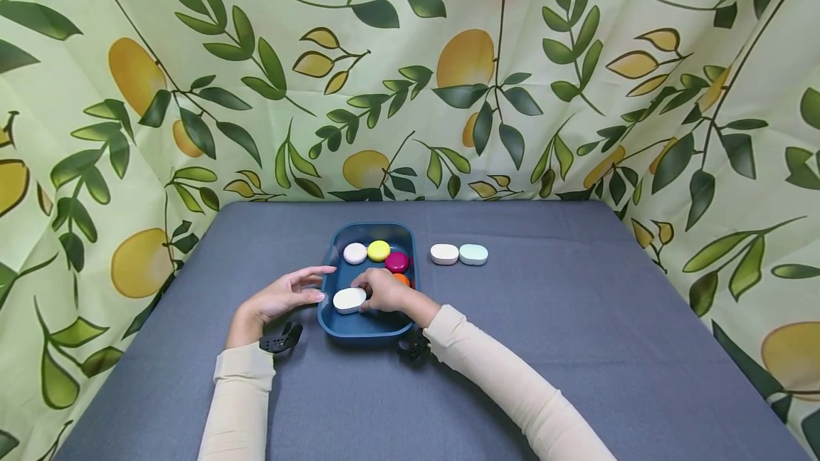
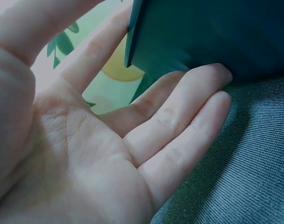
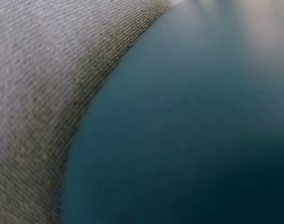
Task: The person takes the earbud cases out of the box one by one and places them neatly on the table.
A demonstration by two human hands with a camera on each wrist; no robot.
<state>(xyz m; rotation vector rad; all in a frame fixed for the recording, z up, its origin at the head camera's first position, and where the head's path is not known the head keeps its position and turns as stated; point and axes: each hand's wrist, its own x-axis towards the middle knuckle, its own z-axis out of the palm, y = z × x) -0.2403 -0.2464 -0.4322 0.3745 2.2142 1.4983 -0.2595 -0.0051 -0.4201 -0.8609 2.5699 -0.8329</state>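
Past the worktop (image 1: 576, 304) I see a curtain (image 1: 410, 41) of leaves and fruit; the blue tray (image 1: 366, 338) sits left of the worktop's middle. I have the left hand (image 1: 288, 294) at the tray's left wall, fingers spread, while the right hand (image 1: 384, 290) pinches the white oval piece (image 1: 348, 301) in its front-left corner, with round pieces (image 1: 379, 250) toward its back edge.

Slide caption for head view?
Right hand grips a white oval piece in a blue rounded-rectangular tray; left hand beside the tray.
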